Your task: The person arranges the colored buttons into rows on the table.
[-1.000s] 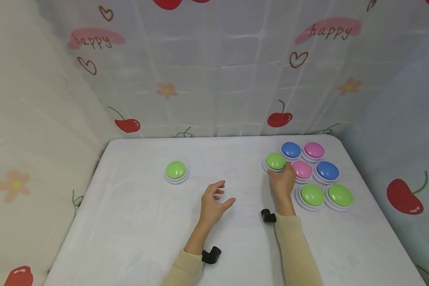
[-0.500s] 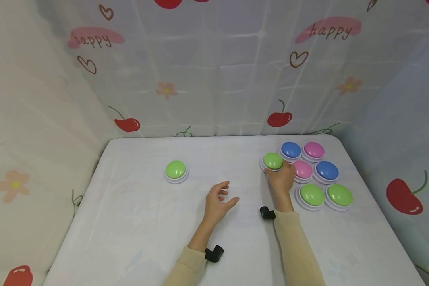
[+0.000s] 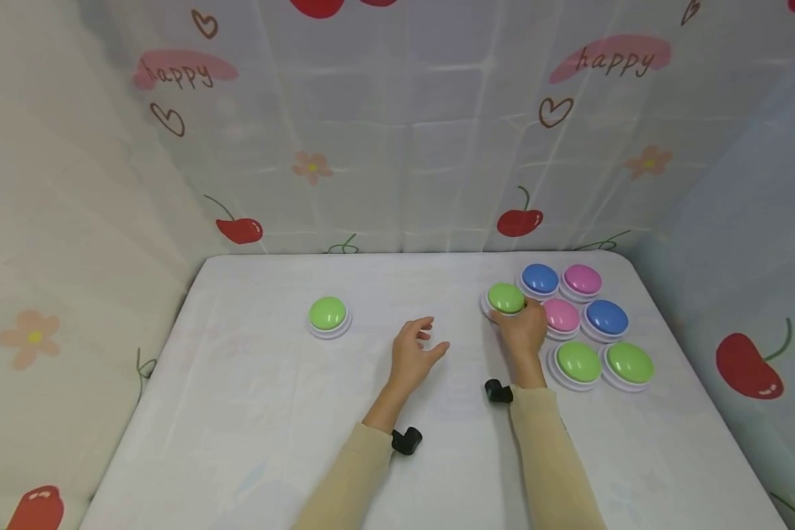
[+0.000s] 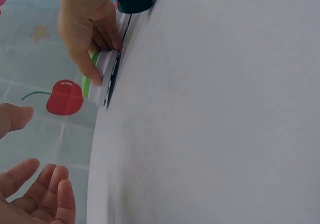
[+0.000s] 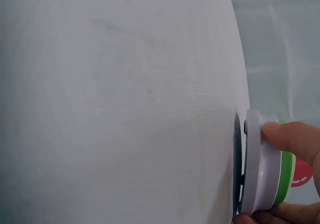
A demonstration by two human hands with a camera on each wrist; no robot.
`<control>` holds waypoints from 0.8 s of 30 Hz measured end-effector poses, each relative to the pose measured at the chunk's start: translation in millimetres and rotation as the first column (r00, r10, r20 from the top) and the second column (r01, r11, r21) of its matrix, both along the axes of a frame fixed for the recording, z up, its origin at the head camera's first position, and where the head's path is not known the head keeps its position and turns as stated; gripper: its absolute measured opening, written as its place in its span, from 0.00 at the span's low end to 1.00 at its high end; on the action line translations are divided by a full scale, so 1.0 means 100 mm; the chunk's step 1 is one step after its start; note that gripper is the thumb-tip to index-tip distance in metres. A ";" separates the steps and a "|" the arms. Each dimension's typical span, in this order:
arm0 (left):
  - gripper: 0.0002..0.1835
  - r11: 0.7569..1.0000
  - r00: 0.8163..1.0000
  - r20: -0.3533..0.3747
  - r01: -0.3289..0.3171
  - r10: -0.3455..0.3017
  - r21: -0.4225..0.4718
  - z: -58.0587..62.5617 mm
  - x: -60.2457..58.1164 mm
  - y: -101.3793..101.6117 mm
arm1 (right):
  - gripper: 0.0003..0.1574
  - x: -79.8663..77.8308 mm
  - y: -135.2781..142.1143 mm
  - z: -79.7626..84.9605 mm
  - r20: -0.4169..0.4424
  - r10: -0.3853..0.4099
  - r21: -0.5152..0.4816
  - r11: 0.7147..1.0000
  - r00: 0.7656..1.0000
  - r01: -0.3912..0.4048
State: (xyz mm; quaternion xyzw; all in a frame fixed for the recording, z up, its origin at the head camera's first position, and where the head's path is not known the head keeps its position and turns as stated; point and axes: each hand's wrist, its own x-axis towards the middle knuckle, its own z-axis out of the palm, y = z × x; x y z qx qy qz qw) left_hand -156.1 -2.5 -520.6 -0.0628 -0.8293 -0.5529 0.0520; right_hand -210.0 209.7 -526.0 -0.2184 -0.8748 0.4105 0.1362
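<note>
My right hand (image 3: pixel 522 331) grips a round push button (image 3: pixel 506 298) with a green dome and white base, at the left side of a group of buttons. In the right wrist view the thumb (image 5: pixel 290 134) lies on one side of the white base (image 5: pixel 265 169) and the fingers on the other, with the base's underside close over the table. My left hand (image 3: pixel 412 353) hovers over the middle of the table, fingers loosely bent and thumb apart, holding nothing. Another green button (image 3: pixel 327 313) stands by itself to the left, beyond the left hand.
Beside the right hand stand two blue buttons (image 3: pixel 539 279), two pink buttons (image 3: pixel 582 280) and two green buttons (image 3: pixel 578 361), packed closely. A white cloth covers the table (image 3: pixel 252 397). Printed curtains (image 3: pixel 397 147) rise behind its back edge and at both sides.
My left hand has moved right and slightly farther forward over the table. The right hand shifted the gripped green button slightly left, then stayed nearly still.
</note>
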 end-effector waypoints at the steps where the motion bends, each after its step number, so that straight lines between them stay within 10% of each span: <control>1: 0.27 1.000 1.000 -0.004 -0.003 0.003 -0.008 0.00 -0.05 0.02 | 0.44 0.01 0.00 0.00 -0.006 0.007 0.005 1.000 1.000 -0.007; 10: 0.24 0.992 1.000 0.013 0.007 -0.005 -0.127 -0.04 -0.29 0.19 | 0.46 0.22 -0.07 0.11 0.008 0.160 -0.006 0.987 0.987 -0.160; 24: 0.27 0.974 0.995 -0.100 0.001 -0.025 -0.228 -0.02 -0.21 0.09 | 0.46 0.39 -0.43 0.24 -0.066 0.377 0.008 0.926 0.924 -0.377</control>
